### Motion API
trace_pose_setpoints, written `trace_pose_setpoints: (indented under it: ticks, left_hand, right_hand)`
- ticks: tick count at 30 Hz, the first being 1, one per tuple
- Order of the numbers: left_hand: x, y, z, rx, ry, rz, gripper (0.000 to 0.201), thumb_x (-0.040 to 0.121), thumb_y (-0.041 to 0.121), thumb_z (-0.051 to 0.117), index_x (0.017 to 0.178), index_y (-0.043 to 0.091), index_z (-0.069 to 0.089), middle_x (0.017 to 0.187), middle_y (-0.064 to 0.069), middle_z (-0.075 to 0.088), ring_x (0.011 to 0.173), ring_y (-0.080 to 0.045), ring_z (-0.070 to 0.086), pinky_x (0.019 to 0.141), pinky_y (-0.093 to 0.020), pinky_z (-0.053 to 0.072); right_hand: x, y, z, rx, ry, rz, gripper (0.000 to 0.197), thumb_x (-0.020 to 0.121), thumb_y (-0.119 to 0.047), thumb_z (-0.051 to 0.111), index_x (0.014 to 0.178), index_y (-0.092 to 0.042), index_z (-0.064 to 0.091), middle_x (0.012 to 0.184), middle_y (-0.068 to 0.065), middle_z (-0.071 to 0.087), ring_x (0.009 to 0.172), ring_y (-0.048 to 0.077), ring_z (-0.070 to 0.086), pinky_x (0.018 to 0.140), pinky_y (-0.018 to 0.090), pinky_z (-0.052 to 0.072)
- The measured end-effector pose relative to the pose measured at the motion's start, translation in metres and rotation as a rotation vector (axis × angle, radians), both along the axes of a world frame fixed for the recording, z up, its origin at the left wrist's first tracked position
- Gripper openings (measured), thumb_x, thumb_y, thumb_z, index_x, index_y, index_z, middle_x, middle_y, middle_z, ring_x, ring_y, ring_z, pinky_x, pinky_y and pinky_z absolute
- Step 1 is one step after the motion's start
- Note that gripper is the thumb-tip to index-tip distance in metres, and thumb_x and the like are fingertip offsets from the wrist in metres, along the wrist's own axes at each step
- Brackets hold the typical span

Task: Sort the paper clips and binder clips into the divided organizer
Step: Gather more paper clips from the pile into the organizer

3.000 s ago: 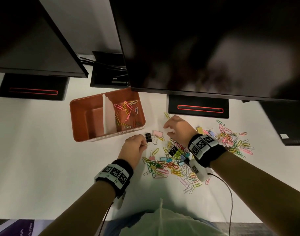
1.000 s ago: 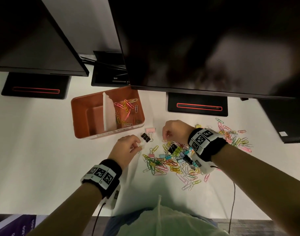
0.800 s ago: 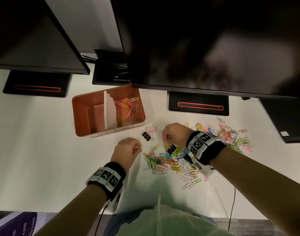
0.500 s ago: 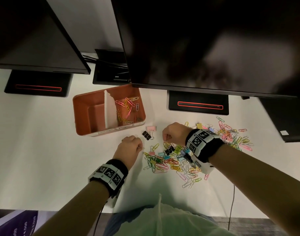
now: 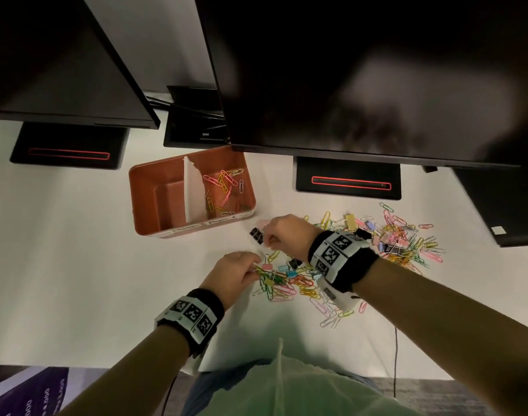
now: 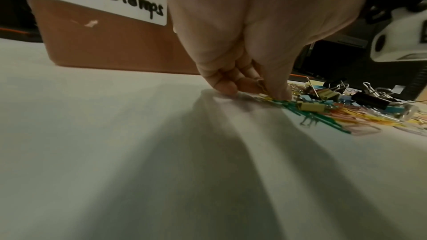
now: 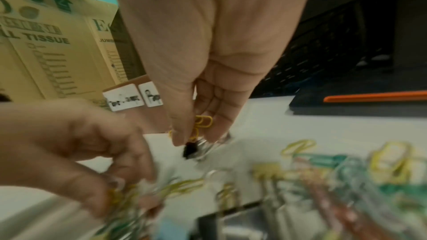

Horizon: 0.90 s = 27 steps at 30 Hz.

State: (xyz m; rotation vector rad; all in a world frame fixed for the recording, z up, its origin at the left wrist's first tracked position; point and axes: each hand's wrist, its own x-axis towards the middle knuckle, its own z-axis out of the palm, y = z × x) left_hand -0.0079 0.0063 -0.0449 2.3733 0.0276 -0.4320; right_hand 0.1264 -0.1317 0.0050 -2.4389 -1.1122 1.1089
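Left hand [image 5: 235,276] pinches a paper clip at the pile's [image 5: 289,283] nine o'clock edge; right hand [image 5: 286,234], at twelve o'clock, pinches yellow paper clips [image 7: 203,121] beside a black binder clip [image 5: 256,234].

White desk [image 5: 61,250]; two dark monitors, left [image 5: 55,61] and centre [image 5: 361,70], overhang it on black bases with red-lit slots [image 5: 69,153] [image 5: 351,183]. Pale wall [image 5: 166,34] behind. Grey carpet [image 5: 466,397] below. Printed cardboard tissue carton [image 7: 46,52]. Dim lighting, hard shadows.
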Motion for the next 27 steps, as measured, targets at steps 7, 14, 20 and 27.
trace_pose_setpoints:
  ticks: [7, 14, 20, 27]
  left_hand:
    - [0.004, 0.002, 0.001, 0.055, -0.081, 0.065, 0.010, 0.079, 0.014, 0.069, 0.083, 0.006, 0.065, 0.081, -0.009, 0.062, 0.075, -0.026, 0.058, 0.072, -0.035, 0.049]
    - [0.008, 0.008, -0.005, 0.116, -0.040, 0.071, 0.010, 0.085, 0.015, 0.061, 0.091, 0.007, 0.065, 0.090, -0.010, 0.059, 0.085, -0.028, 0.055, 0.077, -0.039, 0.047]
    - [0.007, 0.009, -0.005, 0.108, -0.032, 0.070, 0.012, 0.087, 0.018, 0.060, 0.092, 0.007, 0.064, 0.091, -0.010, 0.059, 0.085, -0.029, 0.055, 0.078, -0.041, 0.047]
    - [0.015, 0.007, 0.008, 0.090, -0.151, -0.023, 0.010, 0.084, 0.018, 0.064, 0.087, 0.009, 0.063, 0.091, -0.007, 0.057, 0.083, -0.023, 0.053, 0.075, -0.033, 0.047]
  right_hand:
    - [-0.019, -0.010, -0.025, -0.079, 0.000, -0.027, 0.025, 0.089, -0.005, 0.054, 0.112, -0.008, 0.061, 0.114, 0.012, 0.062, 0.104, 0.028, 0.058, 0.090, 0.036, 0.047]
    - [-0.023, -0.021, -0.030, 0.036, -0.025, -0.082, 0.020, 0.088, -0.008, 0.059, 0.106, -0.009, 0.064, 0.110, 0.010, 0.059, 0.101, 0.026, 0.057, 0.089, 0.034, 0.045]
    - [-0.022, -0.019, -0.030, 0.017, -0.077, -0.048, 0.014, 0.090, -0.006, 0.052, 0.100, -0.009, 0.062, 0.103, 0.011, 0.064, 0.099, 0.027, 0.055, 0.087, 0.035, 0.045]
    - [-0.023, -0.024, -0.029, 0.036, -0.151, -0.011, 0.013, 0.091, -0.010, 0.051, 0.096, -0.010, 0.062, 0.094, 0.011, 0.067, 0.101, 0.025, 0.051, 0.083, 0.037, 0.047]
